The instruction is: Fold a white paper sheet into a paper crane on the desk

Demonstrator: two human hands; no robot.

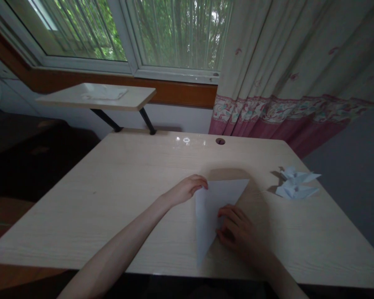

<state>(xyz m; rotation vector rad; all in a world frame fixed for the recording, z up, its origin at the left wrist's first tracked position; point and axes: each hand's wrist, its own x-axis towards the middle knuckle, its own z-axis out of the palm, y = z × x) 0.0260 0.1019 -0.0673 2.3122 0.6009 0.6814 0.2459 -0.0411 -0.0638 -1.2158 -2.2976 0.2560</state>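
A white sheet of paper, folded into a triangle, is on the desk in front of me. Its slanted folded edge faces my right side. My left hand grips the upper left corner, fingers bent over it. Lower down, at the middle of the slanted edge, my right hand has its fingers curled and closed on the paper. The palm side of the right hand is hidden. Two folded paper birds sit close together on the desk, off to the right of the sheet.
The pale wooden desk has a round cable hole near its back edge. A raised shelf on black legs stands at the back left, holding a white papery item. Beyond are a window and a curtain.
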